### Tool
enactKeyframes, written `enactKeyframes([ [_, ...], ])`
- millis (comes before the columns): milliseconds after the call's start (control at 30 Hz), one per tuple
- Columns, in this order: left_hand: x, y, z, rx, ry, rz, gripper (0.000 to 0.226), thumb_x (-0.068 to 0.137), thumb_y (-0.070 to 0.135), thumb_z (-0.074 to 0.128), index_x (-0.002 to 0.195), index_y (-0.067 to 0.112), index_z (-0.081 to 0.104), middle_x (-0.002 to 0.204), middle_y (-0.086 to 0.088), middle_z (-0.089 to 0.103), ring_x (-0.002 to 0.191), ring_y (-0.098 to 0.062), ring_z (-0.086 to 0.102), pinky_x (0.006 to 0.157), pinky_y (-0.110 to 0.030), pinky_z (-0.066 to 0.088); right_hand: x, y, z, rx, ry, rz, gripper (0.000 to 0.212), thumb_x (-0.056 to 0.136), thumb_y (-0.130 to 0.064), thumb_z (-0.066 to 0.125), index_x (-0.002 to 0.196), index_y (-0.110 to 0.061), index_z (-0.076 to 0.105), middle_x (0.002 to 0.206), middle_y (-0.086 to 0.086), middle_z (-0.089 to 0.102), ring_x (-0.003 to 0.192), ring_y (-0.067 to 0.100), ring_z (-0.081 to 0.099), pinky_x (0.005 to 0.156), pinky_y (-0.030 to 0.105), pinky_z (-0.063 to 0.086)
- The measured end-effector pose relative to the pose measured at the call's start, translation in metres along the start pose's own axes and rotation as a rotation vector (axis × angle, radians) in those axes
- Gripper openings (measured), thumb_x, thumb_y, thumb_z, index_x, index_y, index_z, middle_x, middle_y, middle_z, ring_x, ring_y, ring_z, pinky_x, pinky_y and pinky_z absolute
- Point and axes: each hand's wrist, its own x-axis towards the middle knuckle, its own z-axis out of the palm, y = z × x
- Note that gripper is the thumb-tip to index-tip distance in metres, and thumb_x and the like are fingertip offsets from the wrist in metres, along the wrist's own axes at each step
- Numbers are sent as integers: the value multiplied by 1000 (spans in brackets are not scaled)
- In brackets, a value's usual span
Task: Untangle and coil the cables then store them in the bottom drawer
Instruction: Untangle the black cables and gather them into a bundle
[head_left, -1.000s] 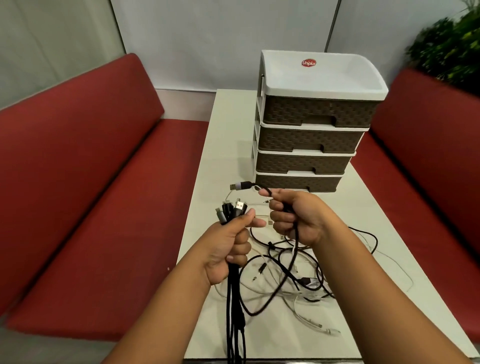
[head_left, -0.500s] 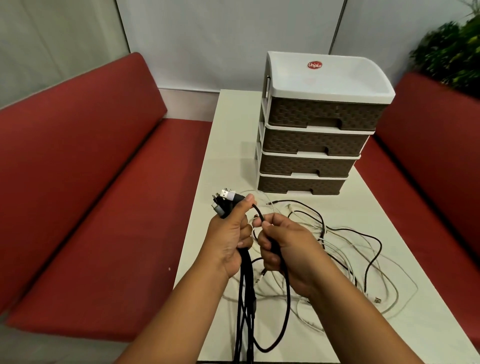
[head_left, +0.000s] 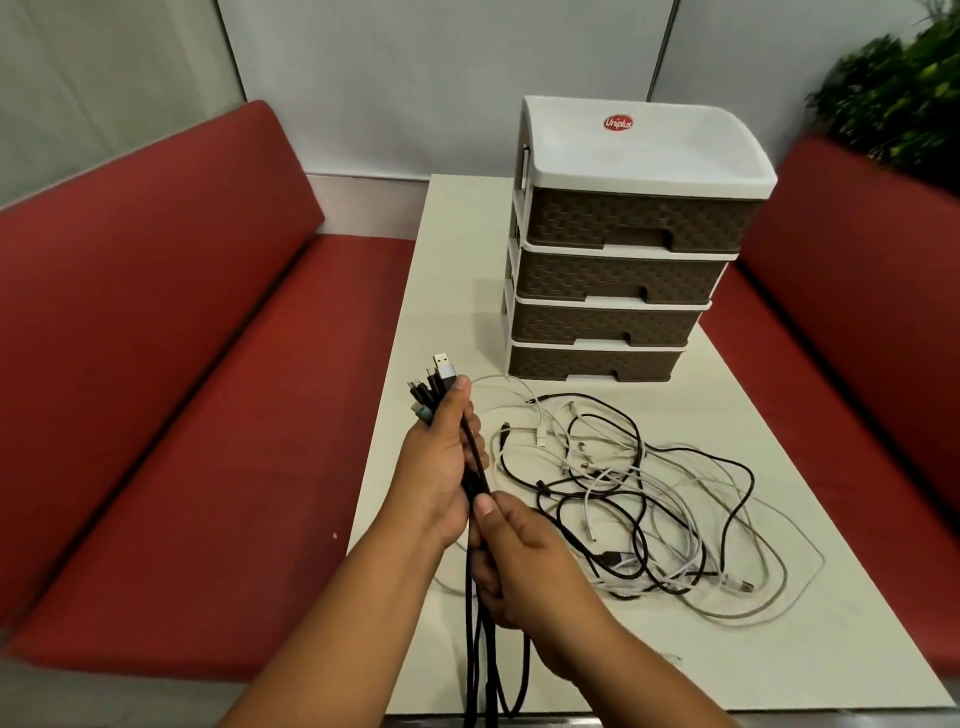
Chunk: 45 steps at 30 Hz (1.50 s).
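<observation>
My left hand (head_left: 439, 467) grips a bundle of black cables (head_left: 475, 639) just below their plugs (head_left: 434, 387), which stick up above my fist. Right below it, my right hand (head_left: 517, 558) is curled round the same black cables, which hang down past the table's front edge. A tangle of black and white cables (head_left: 639, 499) lies loose on the white table (head_left: 810, 613) to the right of my hands. Behind it stands the drawer unit (head_left: 623, 244), with its bottom drawer (head_left: 592, 364) closed.
Red benches run along both sides of the table, the left bench (head_left: 182, 415) and the right bench (head_left: 852, 291). A green plant (head_left: 904, 98) stands at the back right. Bare table surface shows left of the drawer unit.
My right hand brought its black cable over to the bundle in my left hand and slid down below it. The view shifted, showing more of the tangle.
</observation>
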Motion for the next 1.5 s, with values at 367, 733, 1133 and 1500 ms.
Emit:
enactKeyframes([
  [367,3,16,-19,-188,-173,-137,33,97,47,47,76,22,47,51,9,27,37,-1,26,33,-13,21,7,22,-48,-315,9,-116,58,95,-56,36,75,-9,64,56,-2,56,50,15,53,52,26,44],
  [733,-3,21,-16,-157,-160,-129,35,97,47,48,74,21,48,49,8,24,34,-2,20,31,-14,14,57,61,-71,-1525,-70,-538,30,74,-2,57,98,-17,67,94,-1,65,85,22,53,73,34,46],
  [1133,-15,25,-18,-145,-143,-105,33,95,46,51,74,20,48,49,9,23,34,-2,20,32,-14,13,65,-33,-94,-1470,262,-407,15,91,-10,55,101,-15,64,99,6,62,98,27,57,76,36,47],
  [1500,-34,10,20,132,-254,-36,43,75,30,70,113,9,65,56,9,18,42,-3,14,37,-17,9,9,-148,-65,-568,84,-662,4,94,-8,60,97,-10,58,72,-8,59,60,9,54,59,30,50],
])
